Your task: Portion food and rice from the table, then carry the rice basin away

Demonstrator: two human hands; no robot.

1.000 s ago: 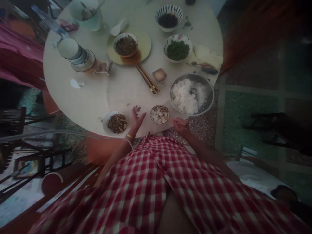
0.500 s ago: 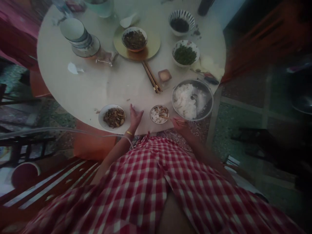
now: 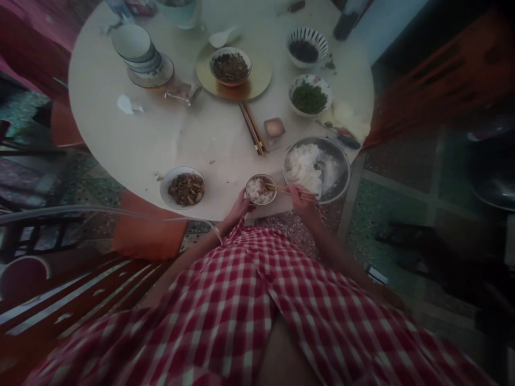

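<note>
At the near edge of the table, my left hand (image 3: pixel 240 206) grips the left side of a small bowl (image 3: pixel 261 202) of rice with some brown food on it. My right hand (image 3: pixel 301 200) is closed around a pair of chopsticks (image 3: pixel 283 189), whose tips reach into that bowl. Just beyond my right hand stands a metal pot (image 3: pixel 341 185) of white rice with a spoon in it. Left of my left hand sits a larger bowl (image 3: pixel 164 195) holding a brown cooked dish. My left fingers are partly hidden by the bowl.
More chopsticks (image 3: pixel 253 128) lie mid-table beside a small square packet (image 3: pixel 274 127). Behind them are a brown dish on a round gold tray (image 3: pixel 263 80), a bowl of greens (image 3: pixel 309 99), a striped bowl (image 3: pixel 308 48) and stacked bowls (image 3: pixel 134 45). An orange stool (image 3: pixel 148 228) stands below left.
My left hand has moved right from beside the larger bowl and taken hold of the small bowl. My right hand has risen slightly, with the chopsticks still in the bowl.
</note>
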